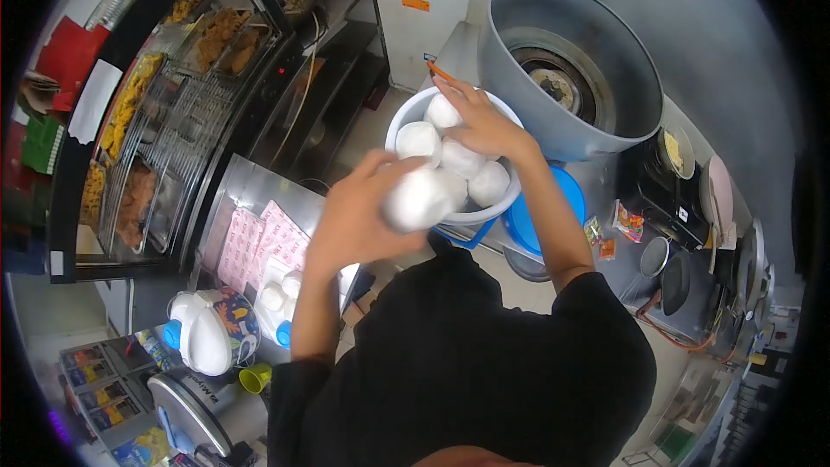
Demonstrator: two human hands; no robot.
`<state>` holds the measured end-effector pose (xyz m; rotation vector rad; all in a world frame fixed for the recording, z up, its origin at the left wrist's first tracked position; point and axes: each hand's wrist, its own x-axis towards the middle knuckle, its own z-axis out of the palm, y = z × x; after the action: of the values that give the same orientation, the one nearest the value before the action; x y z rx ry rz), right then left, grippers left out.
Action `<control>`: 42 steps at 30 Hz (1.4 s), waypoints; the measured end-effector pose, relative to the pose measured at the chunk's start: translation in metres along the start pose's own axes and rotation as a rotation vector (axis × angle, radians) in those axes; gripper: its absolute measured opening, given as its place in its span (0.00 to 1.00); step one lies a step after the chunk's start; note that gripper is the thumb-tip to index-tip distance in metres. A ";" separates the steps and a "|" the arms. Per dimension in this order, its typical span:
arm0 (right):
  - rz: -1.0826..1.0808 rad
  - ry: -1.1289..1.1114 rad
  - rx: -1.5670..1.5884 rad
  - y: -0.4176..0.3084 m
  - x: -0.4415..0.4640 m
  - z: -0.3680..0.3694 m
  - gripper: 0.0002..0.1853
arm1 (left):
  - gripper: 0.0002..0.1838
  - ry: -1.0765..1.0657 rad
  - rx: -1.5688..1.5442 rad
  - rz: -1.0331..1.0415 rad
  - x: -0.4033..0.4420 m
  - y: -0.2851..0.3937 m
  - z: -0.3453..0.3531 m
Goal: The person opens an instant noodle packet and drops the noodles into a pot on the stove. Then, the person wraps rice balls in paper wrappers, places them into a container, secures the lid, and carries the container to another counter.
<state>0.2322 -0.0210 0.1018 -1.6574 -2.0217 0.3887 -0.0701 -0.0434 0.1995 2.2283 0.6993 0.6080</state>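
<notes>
My left hand [359, 216] is wrapped round a white round bundle [421, 199], held over the near left side of a white bucket [396, 134]. The hand is slightly blurred. Several similar white bundles [417, 142] fill the bucket; what they are made of or contain, I cannot tell. My right hand [480, 121] lies over the bucket's far right side, its fingers stretched toward the far rim and its thumb against the bundles. Just beyond its fingertips, an orange strip [438, 72] shows.
A large grey metal drum [635, 112] stands beyond the bucket, with a blue lid [562, 199] at its near side. To the left are a glass food warmer [233, 112], pink-printed papers [251, 242] and a lidded white pail [203, 333]. Pans [674, 281] sit at right.
</notes>
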 end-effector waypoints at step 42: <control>-0.354 -0.620 0.149 -0.291 -0.033 0.494 0.45 | 0.55 0.571 0.550 -1.369 -0.381 -0.245 0.118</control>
<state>-0.2713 -0.0739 -0.1696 -1.1344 -2.5873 0.9862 -0.3550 -0.1959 -0.1385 1.3731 2.5555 0.2958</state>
